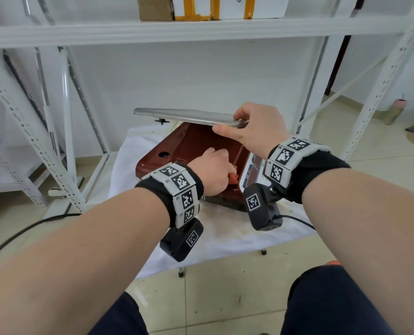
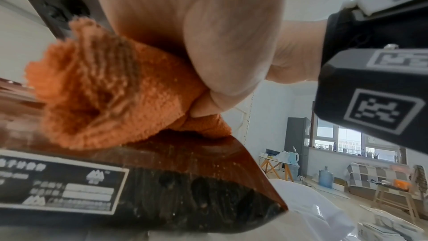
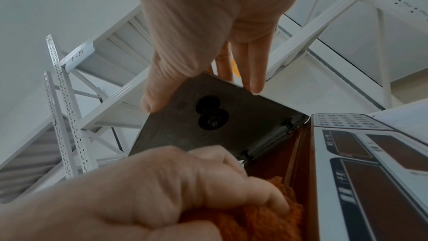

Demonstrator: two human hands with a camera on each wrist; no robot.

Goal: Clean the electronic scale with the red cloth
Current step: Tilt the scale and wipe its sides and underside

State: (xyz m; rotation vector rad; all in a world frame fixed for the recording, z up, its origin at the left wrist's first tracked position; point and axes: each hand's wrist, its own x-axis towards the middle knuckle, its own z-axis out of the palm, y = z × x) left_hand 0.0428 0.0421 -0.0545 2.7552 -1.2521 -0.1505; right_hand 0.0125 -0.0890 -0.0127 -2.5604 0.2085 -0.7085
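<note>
Scale [image 1: 196, 151]: left grip [image 1: 212, 169] pressing cloth [image 1: 232, 178].

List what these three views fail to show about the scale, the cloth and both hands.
- Head view: most of the red cloth, covered by the left hand.
- Left wrist view: nameplate text on the scale, too blurred to read.
- Right wrist view: the top of the metal weighing pan, seen only from below, pinched by the right hand.
</note>
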